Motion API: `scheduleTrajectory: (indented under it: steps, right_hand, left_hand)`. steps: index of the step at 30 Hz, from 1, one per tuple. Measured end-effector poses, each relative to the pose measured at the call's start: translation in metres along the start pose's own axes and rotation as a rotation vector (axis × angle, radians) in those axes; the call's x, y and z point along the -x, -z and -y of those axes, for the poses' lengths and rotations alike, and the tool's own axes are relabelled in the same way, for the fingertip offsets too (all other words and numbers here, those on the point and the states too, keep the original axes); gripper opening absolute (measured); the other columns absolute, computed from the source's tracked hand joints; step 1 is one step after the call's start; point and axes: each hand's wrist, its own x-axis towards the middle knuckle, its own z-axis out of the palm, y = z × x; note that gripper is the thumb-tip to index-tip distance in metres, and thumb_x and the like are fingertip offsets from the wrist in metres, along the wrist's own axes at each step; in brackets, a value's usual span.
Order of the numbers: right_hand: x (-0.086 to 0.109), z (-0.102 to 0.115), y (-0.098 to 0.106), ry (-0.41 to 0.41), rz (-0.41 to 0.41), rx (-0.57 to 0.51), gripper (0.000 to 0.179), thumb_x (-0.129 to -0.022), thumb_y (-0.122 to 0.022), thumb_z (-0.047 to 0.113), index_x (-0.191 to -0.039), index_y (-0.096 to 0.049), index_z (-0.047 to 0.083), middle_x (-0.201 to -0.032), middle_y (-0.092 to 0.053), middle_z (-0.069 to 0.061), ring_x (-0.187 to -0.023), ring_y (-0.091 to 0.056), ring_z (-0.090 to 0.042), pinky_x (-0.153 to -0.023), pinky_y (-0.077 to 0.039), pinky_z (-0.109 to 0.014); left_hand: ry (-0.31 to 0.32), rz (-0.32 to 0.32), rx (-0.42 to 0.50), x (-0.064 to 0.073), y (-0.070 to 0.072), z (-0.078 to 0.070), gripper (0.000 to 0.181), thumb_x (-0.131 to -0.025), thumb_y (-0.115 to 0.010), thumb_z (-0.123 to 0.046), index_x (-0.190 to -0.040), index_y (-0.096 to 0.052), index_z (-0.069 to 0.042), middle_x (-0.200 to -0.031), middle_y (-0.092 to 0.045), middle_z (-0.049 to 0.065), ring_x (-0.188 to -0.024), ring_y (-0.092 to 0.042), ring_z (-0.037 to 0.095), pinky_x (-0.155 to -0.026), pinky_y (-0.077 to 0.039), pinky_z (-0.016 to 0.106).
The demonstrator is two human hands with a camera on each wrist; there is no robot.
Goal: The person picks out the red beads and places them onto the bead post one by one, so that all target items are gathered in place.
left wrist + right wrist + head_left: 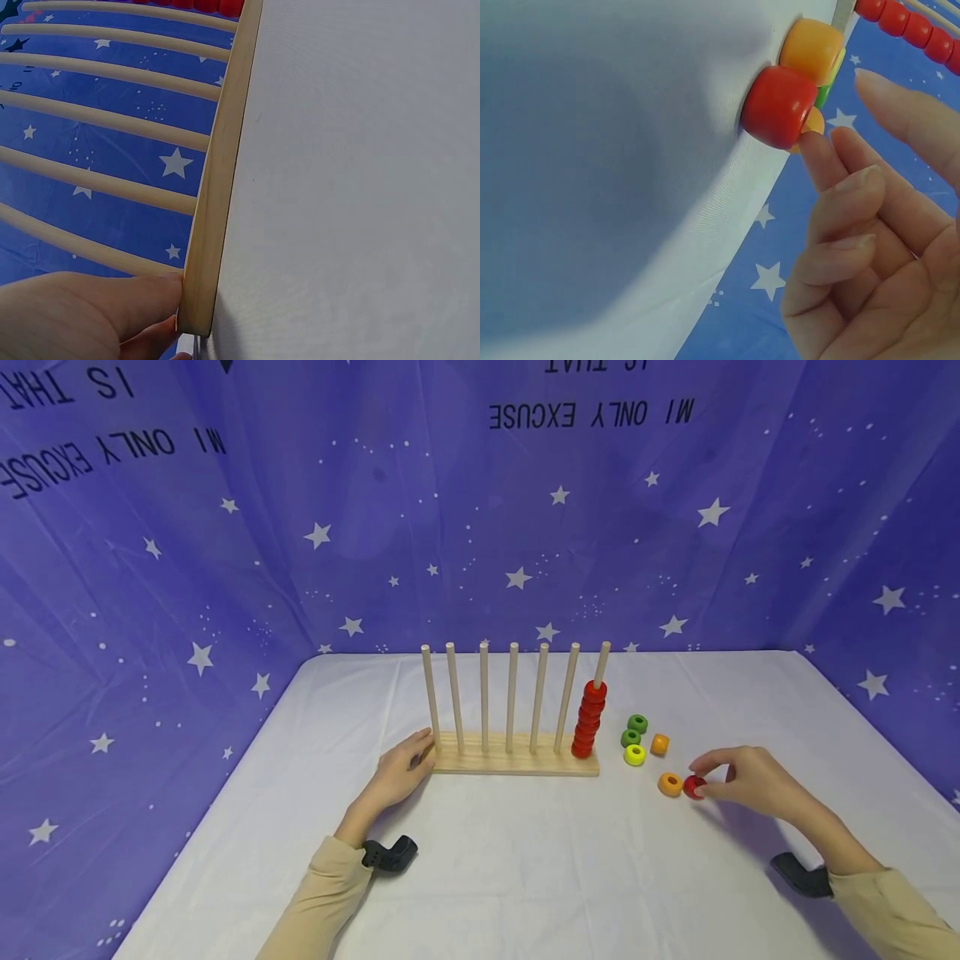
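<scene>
A wooden peg rack (pixel 517 764) with several upright pegs stands on the white cloth. Red beads (pixel 588 720) are stacked on its rightmost peg. My left hand (pixel 403 770) grips the left end of the base, with the thumb (pixel 154 296) against the wood in the left wrist view. Over on the right, my right hand (pixel 761 783) is at a loose red bead (pixel 693 787). In the right wrist view one fingertip meets the side of that red bead (pixel 780 107), while the thumb stands apart from it. An orange bead (pixel 671 784) lies right beside the red one.
Between the rack and my right hand lie two green beads (pixel 637 723), a yellow bead (pixel 634 755) and another orange bead (pixel 660 744) tipped on its side. A blue starry curtain (pixel 480 527) hangs behind the table. Black wrist mounts (pixel 390 855) sit at both sleeves.
</scene>
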Motion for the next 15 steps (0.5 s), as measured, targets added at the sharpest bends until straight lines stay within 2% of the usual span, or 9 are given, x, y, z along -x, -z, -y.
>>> scheduleTrajectory:
  steps: [6, 15]
  right_hand:
    - [-0.0006, -0.0002, -0.0023, -0.006, 0.011, -0.010, 0.030, -0.073, -0.077, 0.016, -0.100, -0.071, 0.004, -0.091, -0.072, -0.009, -0.056, -0.037, -0.004, -0.046, -0.032, -0.019]
    - [-0.0015, -0.0013, -0.0058, -0.014, -0.020, -0.002, 0.031, -0.072, -0.077, 0.013, -0.101, -0.070, 0.004, -0.089, -0.072, -0.008, -0.057, -0.037, -0.004, -0.046, -0.032, -0.019]
  left_hand:
    - [-0.002, 0.001, 0.003, -0.0005, -0.0008, 0.0010, 0.047, -0.092, -0.055, -0.012, -0.136, -0.045, 0.004, -0.146, -0.040, 0.021, -0.136, -0.037, 0.040, -0.112, -0.031, 0.054]
    - [-0.005, -0.008, 0.007, -0.0005, -0.0007, 0.0002, 0.048, -0.092, -0.055, -0.013, -0.136, -0.045, 0.004, -0.145, -0.041, 0.022, -0.135, -0.037, 0.041, -0.112, -0.031, 0.055]
